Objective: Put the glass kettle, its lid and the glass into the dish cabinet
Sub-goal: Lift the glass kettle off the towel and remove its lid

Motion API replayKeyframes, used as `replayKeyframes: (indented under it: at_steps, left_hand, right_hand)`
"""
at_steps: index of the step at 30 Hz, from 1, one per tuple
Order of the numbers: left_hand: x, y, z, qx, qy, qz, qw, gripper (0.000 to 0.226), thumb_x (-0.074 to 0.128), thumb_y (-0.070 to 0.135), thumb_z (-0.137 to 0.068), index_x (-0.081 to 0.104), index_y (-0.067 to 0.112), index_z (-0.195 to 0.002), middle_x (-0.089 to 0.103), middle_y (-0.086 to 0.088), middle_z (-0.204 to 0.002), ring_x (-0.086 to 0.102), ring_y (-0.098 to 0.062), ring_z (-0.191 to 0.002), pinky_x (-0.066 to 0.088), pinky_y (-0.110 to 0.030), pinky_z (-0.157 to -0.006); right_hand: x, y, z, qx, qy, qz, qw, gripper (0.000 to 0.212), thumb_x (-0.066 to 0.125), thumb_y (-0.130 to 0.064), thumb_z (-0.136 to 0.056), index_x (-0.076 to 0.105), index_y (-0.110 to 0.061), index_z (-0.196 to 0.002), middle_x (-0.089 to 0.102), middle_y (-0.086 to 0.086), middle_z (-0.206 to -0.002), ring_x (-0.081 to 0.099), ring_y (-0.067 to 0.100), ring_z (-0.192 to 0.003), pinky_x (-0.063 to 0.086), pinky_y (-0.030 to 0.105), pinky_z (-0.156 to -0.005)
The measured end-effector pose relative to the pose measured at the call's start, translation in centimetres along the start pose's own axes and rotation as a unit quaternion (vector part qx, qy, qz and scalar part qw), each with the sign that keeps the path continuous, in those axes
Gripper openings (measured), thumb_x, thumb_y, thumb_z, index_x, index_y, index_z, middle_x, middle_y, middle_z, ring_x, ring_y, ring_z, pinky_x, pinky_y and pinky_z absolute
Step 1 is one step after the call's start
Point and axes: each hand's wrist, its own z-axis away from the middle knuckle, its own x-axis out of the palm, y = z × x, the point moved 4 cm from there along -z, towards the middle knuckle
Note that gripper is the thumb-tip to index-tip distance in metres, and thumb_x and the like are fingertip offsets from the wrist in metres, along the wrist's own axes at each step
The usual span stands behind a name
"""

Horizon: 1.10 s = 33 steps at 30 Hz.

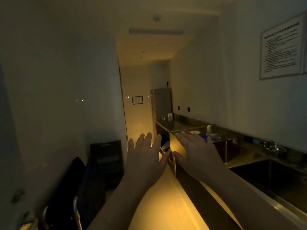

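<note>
Both hands are raised in front of me with the fingers spread and straight, holding nothing. My left hand (146, 156) hovers over the yellow-lit floor. My right hand (194, 153) is beside it, over the front edge of the steel counter (181, 125). Small glass items (217, 134) stand on the counter behind the right hand, too dim and blurred to tell a kettle, a lid or a glass apart. No dish cabinet can be made out.
A steel sink basin (272, 176) with a tap (274, 147) lies at the right. A tall fridge (162, 103) closes the counter's far end. Dark crates (106, 156) and bags stand at the left wall. A narrow lit aisle runs ahead.
</note>
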Motion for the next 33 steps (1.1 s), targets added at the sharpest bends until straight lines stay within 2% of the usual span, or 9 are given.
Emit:
replayKeyframes:
  at_steps: [13, 17, 20, 21, 22, 24, 26, 31, 33]
  left_hand:
    - [9.4, 3.7, -13.2, -0.018, 0.038, 0.001, 0.999, 0.068, 0.009, 0.060, -0.087, 0.008, 0.030, -0.148, 0.008, 0.002, -0.157, 0.004, -0.018, -0.144, 0.001, -0.043, -0.114]
    - [12.5, 3.3, -16.5, -0.005, 0.042, 0.034, 0.999, 0.069, 0.024, 0.055, -0.083, 0.034, 0.022, -0.143, 0.033, -0.007, -0.149, 0.027, -0.026, -0.139, 0.014, -0.050, -0.111]
    - [15.0, 2.3, -19.3, -0.005, 0.048, 0.020, 0.999, 0.057, 0.043, 0.049, -0.081, 0.057, 0.016, -0.125, 0.058, -0.012, -0.128, 0.055, -0.031, -0.118, 0.037, -0.057, -0.094]
    - [15.7, 1.7, -20.1, -0.003, 0.063, 0.017, 0.998, 0.055, 0.046, 0.048, -0.080, 0.059, 0.016, -0.123, 0.060, -0.012, -0.124, 0.057, -0.031, -0.114, 0.039, -0.057, -0.091]
    - [16.8, 1.0, -21.0, -0.005, 0.049, 0.027, 0.998, 0.054, 0.045, 0.048, -0.084, 0.055, 0.017, -0.127, 0.056, -0.011, -0.130, 0.053, -0.030, -0.120, 0.036, -0.056, -0.096]
    - [19.0, -0.9, -22.9, -0.010, 0.029, 0.037, 0.999, 0.058, 0.035, 0.050, -0.092, 0.036, 0.022, -0.142, 0.035, -0.006, -0.148, 0.031, -0.025, -0.137, 0.020, -0.050, -0.109]
    - [21.2, -3.4, -25.1, -0.008, 0.034, 0.031, 0.999, 0.061, 0.029, 0.054, -0.092, 0.024, 0.024, -0.146, 0.023, -0.003, -0.153, 0.018, -0.022, -0.142, 0.011, -0.047, -0.113]
    - [25.4, -9.7, -31.1, -0.013, 0.030, 0.034, 0.999, 0.061, 0.027, 0.054, -0.093, 0.024, 0.025, -0.146, 0.022, -0.002, -0.154, 0.018, -0.021, -0.142, 0.011, -0.046, -0.113]
    - [27.1, -12.1, -33.4, -0.016, 0.028, 0.035, 0.999, 0.062, 0.028, 0.054, -0.089, 0.035, 0.022, -0.142, 0.034, -0.006, -0.149, 0.029, -0.025, -0.138, 0.018, -0.049, -0.110]
  right_hand:
    - [5.0, 9.2, -12.6, -0.055, 0.027, 0.022, 0.998, 0.058, 0.030, -0.047, -0.096, 0.008, -0.028, -0.147, 0.010, -0.005, -0.156, 0.008, 0.020, -0.143, 0.009, 0.047, -0.114]
    - [8.1, 10.4, -16.1, -0.062, 0.014, 0.013, 0.998, 0.059, 0.031, -0.047, -0.096, 0.008, -0.029, -0.147, 0.012, -0.005, -0.156, 0.011, 0.019, -0.143, 0.012, 0.048, -0.113]
    - [10.6, 10.5, -19.3, -0.065, 0.003, 0.015, 0.998, 0.060, 0.032, -0.049, -0.095, 0.008, -0.029, -0.147, 0.013, -0.005, -0.156, 0.012, 0.020, -0.143, 0.012, 0.049, -0.113]
    - [11.4, 10.4, -20.4, -0.065, 0.000, 0.015, 0.998, 0.061, 0.033, -0.049, -0.095, 0.008, -0.029, -0.147, 0.013, -0.005, -0.156, 0.012, 0.020, -0.143, 0.012, 0.049, -0.113]
    - [12.4, 10.3, -21.6, -0.065, -0.003, 0.014, 0.998, 0.061, 0.034, -0.049, -0.095, 0.008, -0.029, -0.147, 0.013, -0.005, -0.155, 0.011, 0.020, -0.143, 0.012, 0.049, -0.113]
    - [14.4, 9.7, -24.1, -0.065, -0.006, 0.012, 0.998, 0.062, 0.036, -0.049, -0.095, 0.008, -0.029, -0.147, 0.014, -0.005, -0.155, 0.012, 0.020, -0.143, 0.013, 0.048, -0.113]
    - [16.5, 8.7, -27.1, -0.066, -0.009, 0.014, 0.998, 0.062, 0.036, -0.048, -0.095, 0.009, -0.029, -0.146, 0.014, -0.005, -0.155, 0.012, 0.020, -0.142, 0.014, 0.049, -0.113]
    - [21.1, 5.9, -34.9, -0.057, -0.019, 0.011, 0.998, 0.063, 0.035, -0.050, -0.094, 0.009, -0.029, -0.147, 0.011, -0.005, -0.156, 0.009, 0.021, -0.143, 0.011, 0.049, -0.113]
    - [22.8, 4.9, -37.8, -0.051, -0.024, 0.012, 0.998, 0.062, 0.035, -0.050, -0.094, 0.009, -0.030, -0.147, 0.011, -0.005, -0.156, 0.008, 0.021, -0.143, 0.011, 0.049, -0.113]
